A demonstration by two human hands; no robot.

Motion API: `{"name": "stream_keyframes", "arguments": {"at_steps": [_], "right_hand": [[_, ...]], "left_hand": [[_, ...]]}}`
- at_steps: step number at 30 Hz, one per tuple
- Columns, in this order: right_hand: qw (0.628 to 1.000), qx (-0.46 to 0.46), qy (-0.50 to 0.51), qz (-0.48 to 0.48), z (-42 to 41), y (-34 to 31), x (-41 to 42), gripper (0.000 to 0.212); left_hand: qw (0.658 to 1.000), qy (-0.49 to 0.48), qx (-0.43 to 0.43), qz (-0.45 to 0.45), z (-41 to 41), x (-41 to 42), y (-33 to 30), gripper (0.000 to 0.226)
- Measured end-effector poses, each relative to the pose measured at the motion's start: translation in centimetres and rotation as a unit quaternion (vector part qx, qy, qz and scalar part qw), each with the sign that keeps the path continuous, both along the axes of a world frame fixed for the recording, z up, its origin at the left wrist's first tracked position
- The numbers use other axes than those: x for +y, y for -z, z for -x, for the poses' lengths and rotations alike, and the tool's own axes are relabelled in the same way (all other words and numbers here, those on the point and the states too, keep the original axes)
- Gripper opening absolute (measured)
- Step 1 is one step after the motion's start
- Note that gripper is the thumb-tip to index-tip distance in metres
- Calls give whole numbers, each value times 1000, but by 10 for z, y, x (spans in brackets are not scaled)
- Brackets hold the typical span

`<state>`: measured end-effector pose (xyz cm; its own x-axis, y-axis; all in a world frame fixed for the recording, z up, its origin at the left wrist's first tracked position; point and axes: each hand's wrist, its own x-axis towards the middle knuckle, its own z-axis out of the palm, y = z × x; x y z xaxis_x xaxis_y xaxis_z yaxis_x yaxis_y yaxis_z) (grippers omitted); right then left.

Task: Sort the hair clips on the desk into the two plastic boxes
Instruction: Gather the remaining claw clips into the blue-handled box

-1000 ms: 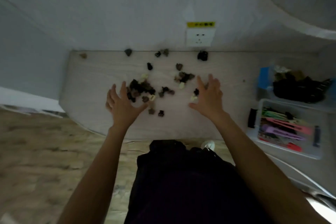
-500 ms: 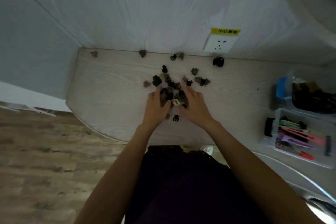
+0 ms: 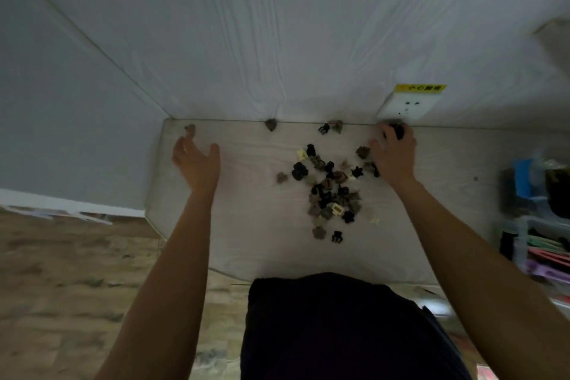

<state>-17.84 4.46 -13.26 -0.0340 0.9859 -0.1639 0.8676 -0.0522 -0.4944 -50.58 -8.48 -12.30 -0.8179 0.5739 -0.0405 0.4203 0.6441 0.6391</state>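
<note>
A heap of small black, brown and cream claw hair clips lies in the middle of the pale wooden desk. My left hand hovers open at the far left, its fingertips just short of a lone brown clip. My right hand is at the back by the wall, fingers curled over a black clip. Two plastic boxes stand at the right edge: one with dark clips, one with long coloured clips.
Along the back wall lie a brown clip and a black and brown pair. A white wall socket with a yellow label sits just above my right hand. The desk's front edge curves toward my dark-clothed lap; wood floor lies to the left.
Both hands left the heap they had pushed together. The left went out to the far-left brown clip, the right to the black clip under the socket.
</note>
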Motion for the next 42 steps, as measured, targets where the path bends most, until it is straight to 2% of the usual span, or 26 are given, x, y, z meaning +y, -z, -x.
{"name": "stream_keyframes", "arguments": {"at_steps": [5, 8, 11, 13, 15, 18, 20, 22, 24, 26, 30, 32, 35, 37, 39, 40, 42], "right_hand": [[997, 16, -80, -15, 58, -1, -7, 36], [990, -27, -134, -34, 87, -1, -8, 35], [980, -56, -186, -33, 105, 1, -9, 32], [971, -66, -226, -40, 104, 3, -11, 31], [956, -71, -283, -35, 98, 4, -14, 31], [931, -55, -359, -28, 79, 2, -20, 32], [939, -61, -329, -82, 59, -1, -24, 33], [965, -74, -220, -122, 30, -4, -26, 38], [991, -45, -116, -52, 4, -1, -28, 38], [997, 28, -59, 38, -7, 5, -36, 38], [979, 170, -80, 73, 10, 3, -71, 40], [967, 217, -89, 104, 13, -2, -86, 44], [971, 178, -102, 123, -7, -12, -95, 57], [978, 103, -124, 129, -31, -15, -102, 75], [979, 22, -146, 140, -50, -17, -113, 95], [977, 1, -153, 148, -55, -17, -119, 103], [971, 0, -170, 166, -52, -16, -131, 115]], "left_hand": [[999, 19, -11, 43, 34, 38, 7, 57], [997, 37, 0, 67, 28, 51, 13, 49], [996, 70, 0, 47, 6, 54, 17, 39], [994, 101, -45, 2, -17, 59, 17, 31], [984, 151, -87, -31, -43, 67, 15, 27], [942, 316, -94, -54, -85, 69, 18, 28], [910, 407, -65, -50, -105, 62, 23, 29], [891, 449, -45, -49, -119, 51, 27, 29], [888, 454, -53, -57, -128, 40, 30, 28], [900, 423, -86, -62, -136, 31, 30, 28], [926, 342, -153, -44, -161, 23, 21, 30], [926, 315, -202, -54, -172, 19, 13, 31], [927, 279, -235, -92, -169, 4, 1, 34], [940, 268, -187, -98, -157, -10, -4, 37], [952, 267, -141, -48, -143, -26, -5, 47], [952, 275, -137, 2, -138, -33, -6, 60], [931, 316, -152, 100, -135, -49, -6, 89]]}}
